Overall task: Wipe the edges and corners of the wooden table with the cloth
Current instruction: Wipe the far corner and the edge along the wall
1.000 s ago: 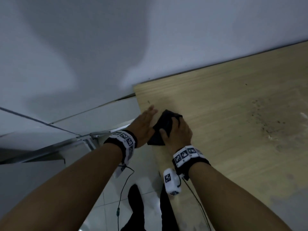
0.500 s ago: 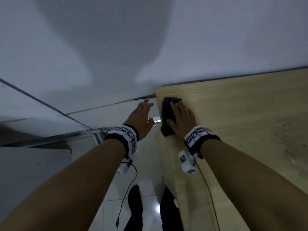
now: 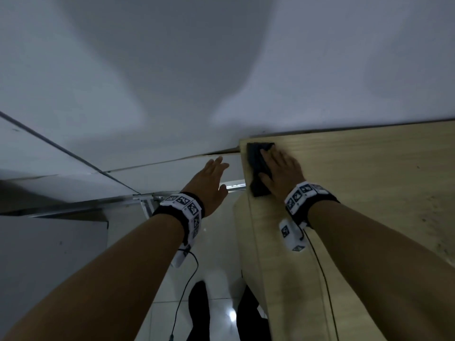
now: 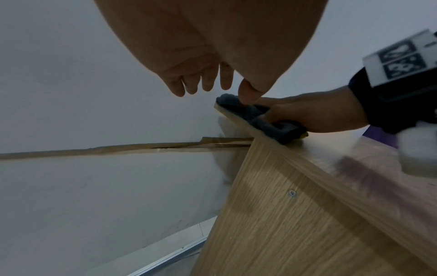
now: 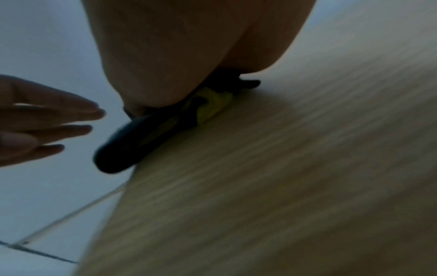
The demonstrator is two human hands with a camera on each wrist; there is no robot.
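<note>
White wall (image 3: 172, 70) fills the space ahead of both hands, with a dark shadow across it. Wooden tabletop (image 3: 369, 193) lies under and to the right of the right hand, pale wood grain, its far left corner against the wall just ahead of the fingers. Side panel (image 4: 295, 214) of the table drops below the left hand, one screw (image 4: 292, 193) in it. Glossy tiled floor (image 3: 216, 279) sits below the left forearm, a thin black cable (image 3: 187, 279) hanging from the left wrist band over it. Metal rail (image 3: 73, 205) runs along the wall base to the left of the left hand.

Right hand (image 3: 280, 171) lies flat, palm down, pressing the cloth onto the tabletop at the left edge near the far corner; fingers straight over it, thumb alongside the near end. Left hand (image 3: 209, 180) hovers in the air just left of the tabletop edge, fingers extended and relaxed, holding nothing, not touching the table or the cloth. Marker wrist bands sit on both wrists.

Cloth (image 3: 257, 168), dark and folded, sits under the right hand's fingers along the left edge, its far end reaching the corner, its near end sticking out behind the thumb. Right wrist view is blurred; a bit of yellow shows in the cloth folds there (image 5: 210, 104).
</note>
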